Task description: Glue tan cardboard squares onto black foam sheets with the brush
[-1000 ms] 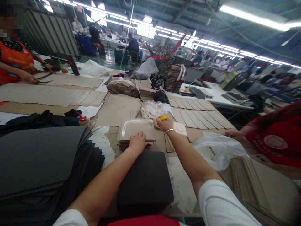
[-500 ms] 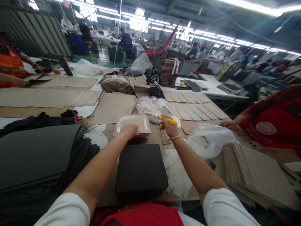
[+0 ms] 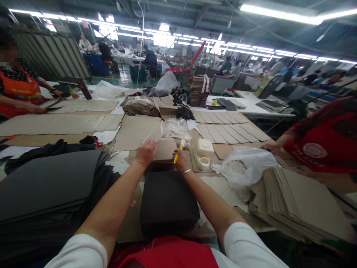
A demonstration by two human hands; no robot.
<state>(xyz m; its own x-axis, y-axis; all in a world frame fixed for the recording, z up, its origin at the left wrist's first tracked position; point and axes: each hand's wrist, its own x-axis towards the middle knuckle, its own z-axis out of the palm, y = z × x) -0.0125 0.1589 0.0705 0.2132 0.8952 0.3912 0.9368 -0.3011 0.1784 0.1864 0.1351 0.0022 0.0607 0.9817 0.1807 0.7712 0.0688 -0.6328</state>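
My left hand (image 3: 147,150) is closed on the edge of a thin cardboard piece (image 3: 153,137), lifted and tilted, blurred by motion. Beneath and beside it sits a stack of small brown cardboard pieces (image 3: 166,149). At the stack's right edge my right hand (image 3: 182,162) grips a yellow-handled brush (image 3: 176,158), its pale end pointing away from me. Right of that hand, a cream plastic container (image 3: 205,150) with an opening rests on cardboard. A pile of black rectangular sheets (image 3: 169,201) lies nearest me, between my forearms.
Large dark sheets (image 3: 50,178) are piled at left, brown cardboard sheets (image 3: 304,201) at right. A clear plastic bag (image 3: 245,163) lies beside the right pile. Overlapping card pieces (image 3: 228,133) cover the far right. Co-workers stand at both sides, one in a red apron (image 3: 329,145).
My left hand has raised the white-streaked top piece off the stack, tilting it leftward. My right hand has swung left with the brush toward the stack, uncovering the cream container.
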